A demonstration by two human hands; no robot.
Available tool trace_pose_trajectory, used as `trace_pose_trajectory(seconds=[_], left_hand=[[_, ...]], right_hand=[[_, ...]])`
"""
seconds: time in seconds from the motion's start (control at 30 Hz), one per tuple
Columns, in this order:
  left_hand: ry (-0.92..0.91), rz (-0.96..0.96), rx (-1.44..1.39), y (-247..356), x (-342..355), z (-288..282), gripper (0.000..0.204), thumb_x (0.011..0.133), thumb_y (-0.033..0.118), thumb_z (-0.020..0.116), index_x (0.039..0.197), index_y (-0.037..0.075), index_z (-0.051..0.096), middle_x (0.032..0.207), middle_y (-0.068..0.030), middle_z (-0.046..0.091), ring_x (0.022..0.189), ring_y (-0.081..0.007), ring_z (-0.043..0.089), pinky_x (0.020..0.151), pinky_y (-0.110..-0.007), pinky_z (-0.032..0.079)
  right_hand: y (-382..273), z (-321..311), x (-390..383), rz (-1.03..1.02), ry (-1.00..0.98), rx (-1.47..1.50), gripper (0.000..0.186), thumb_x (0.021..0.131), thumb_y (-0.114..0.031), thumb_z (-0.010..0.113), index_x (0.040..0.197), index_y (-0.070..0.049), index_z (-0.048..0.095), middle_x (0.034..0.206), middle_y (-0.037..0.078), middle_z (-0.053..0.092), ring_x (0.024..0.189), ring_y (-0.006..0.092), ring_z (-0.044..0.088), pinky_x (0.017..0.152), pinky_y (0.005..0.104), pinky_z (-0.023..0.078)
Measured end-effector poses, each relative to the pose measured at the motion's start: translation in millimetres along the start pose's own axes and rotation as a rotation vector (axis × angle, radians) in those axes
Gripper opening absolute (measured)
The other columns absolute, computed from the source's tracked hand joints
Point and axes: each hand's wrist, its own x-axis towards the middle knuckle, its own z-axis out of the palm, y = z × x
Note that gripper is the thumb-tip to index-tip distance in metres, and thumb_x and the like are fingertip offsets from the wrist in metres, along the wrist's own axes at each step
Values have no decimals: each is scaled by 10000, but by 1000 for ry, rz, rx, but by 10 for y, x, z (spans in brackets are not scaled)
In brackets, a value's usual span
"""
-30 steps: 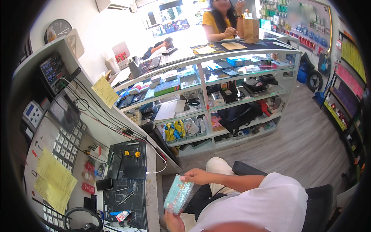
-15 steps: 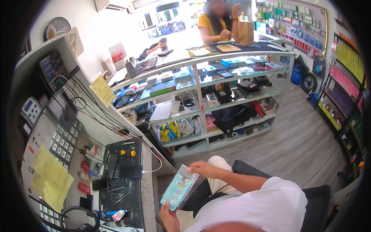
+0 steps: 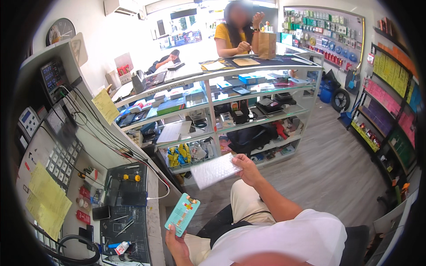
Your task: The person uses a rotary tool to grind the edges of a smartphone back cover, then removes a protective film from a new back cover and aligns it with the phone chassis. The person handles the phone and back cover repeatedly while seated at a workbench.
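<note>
Turquoise catches the eye from where I stand; it belongs to a flat, rounded-cornered piece [image 3: 182, 214], perhaps a phone case, held low between the bench edge and the seated person's lap; the left hand [image 3: 177, 244] pinches only its lower end between thumb and fingers, which seems to leave the printed face uncovered and turned upward for viewing; the right hand [image 3: 247, 170] is farther out, above the floor, pinching one end of a bubble-wrap sleeve [image 3: 215, 172] that blurs toward its far end; wrap and piece are apart, the sleeve probably held out at arm's reach so that it does not cover the print.

On the bench, a dark mat [image 3: 140, 217] bears a black device [image 3: 134, 198] with a white cable [image 3: 167, 188] in its side, likely laid flat so the plug has slack; tweezers [image 3: 124, 227] lie nearby, presumably for easy reach; across the glass counter, a person in a yellow top [image 3: 224, 37] stands beside a brown paper bag [image 3: 266, 45], set upright on the countertop.
</note>
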Motion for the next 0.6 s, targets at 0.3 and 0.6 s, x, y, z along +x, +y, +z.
trace_pose_trajectory(seconds=[0.3,0.6], left_hand=[[-42,63,9,95,195,202,389,1008,354,674,1231,35,647,1118,-62,714,969,-136,685,773,-284,556],[-56,10,77,173,338,223,477,1022,360,648,1376,47,579,1255,-66,676,1051,-133,641,844,-299,509]], right_hand=[[260,-471,-177,118,184,62,562,954,-80,706,1453,-108,449,1230,27,678,1062,134,661,851,345,552],[464,-104,132,99,85,-69,705,924,-10,679,1535,-110,341,1251,108,621,1107,228,660,917,402,565]])
